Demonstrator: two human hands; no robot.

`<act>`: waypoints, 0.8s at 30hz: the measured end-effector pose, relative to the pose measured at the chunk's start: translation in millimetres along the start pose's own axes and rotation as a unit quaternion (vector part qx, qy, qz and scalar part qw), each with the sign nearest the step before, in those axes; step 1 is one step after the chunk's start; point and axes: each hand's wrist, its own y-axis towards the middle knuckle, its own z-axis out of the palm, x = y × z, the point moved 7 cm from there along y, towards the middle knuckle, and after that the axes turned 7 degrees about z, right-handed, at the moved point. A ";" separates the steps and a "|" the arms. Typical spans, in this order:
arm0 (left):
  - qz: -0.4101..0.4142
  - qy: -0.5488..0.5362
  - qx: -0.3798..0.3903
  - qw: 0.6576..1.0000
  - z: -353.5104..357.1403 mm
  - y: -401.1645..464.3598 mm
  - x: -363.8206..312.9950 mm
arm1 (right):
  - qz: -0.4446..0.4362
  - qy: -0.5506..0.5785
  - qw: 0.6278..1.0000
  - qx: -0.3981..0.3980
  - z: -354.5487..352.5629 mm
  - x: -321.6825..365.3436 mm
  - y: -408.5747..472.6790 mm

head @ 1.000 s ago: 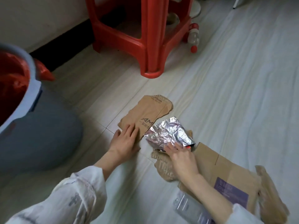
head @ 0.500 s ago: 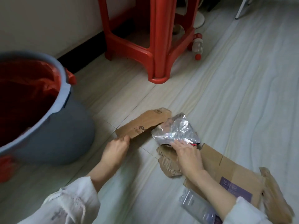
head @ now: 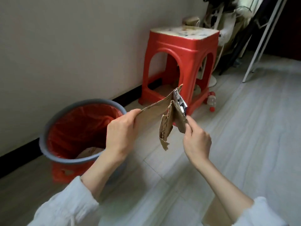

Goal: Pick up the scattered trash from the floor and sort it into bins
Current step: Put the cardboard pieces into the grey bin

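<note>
Fingers of the left hand curled round the near edge of a cardboard strip; right hand pinched a torn cardboard scrap together with a foil wrapper, thumb and fingertips pressed tight. Both loads were held up in the air, just right of the bin and above its rim level. Cardboard looked light, stiff but floppy where torn; foil thin, slick, likely to slip. Edge grips probably suit both.

Pale plank floor, off-white wall, black baseboard, red plastic stool
</note>
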 end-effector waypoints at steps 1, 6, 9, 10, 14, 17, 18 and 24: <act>-0.005 -0.006 -0.032 0.999 -20.4 5.4 6.1 | -0.020 0.014 1.000 0.000 -0.7 23.4 2.7; -0.069 -0.017 -0.136 0.988 -96.0 13.0 51.3 | -0.085 0.072 0.994 0.019 5.2 110.9 5.5; -0.078 0.032 -0.143 0.986 -128.2 14.6 74.1 | -0.088 0.100 0.990 0.040 16.7 143.2 0.9; -0.071 0.058 -0.138 0.986 -137.6 13.2 81.5 | -0.078 0.111 0.990 0.049 22.4 150.8 -1.2; -0.027 0.146 -0.091 0.985 -153.2 -2.0 105.8 | -0.007 0.141 0.988 0.064 46.7 156.1 -3.6; 0.002 0.198 -0.021 0.980 -138.7 -20.1 118.4 | 0.007 0.152 0.986 0.070 56.5 154.9 -9.3; 0.004 0.202 0.006 0.979 -131.0 -25.6 123.3 | 0.008 0.155 0.985 0.069 57.0 154.2 -10.8; 0.053 0.194 0.096 0.975 -91.0 -34.6 132.5 | 0.010 0.172 0.982 0.072 60.4 149.9 -15.0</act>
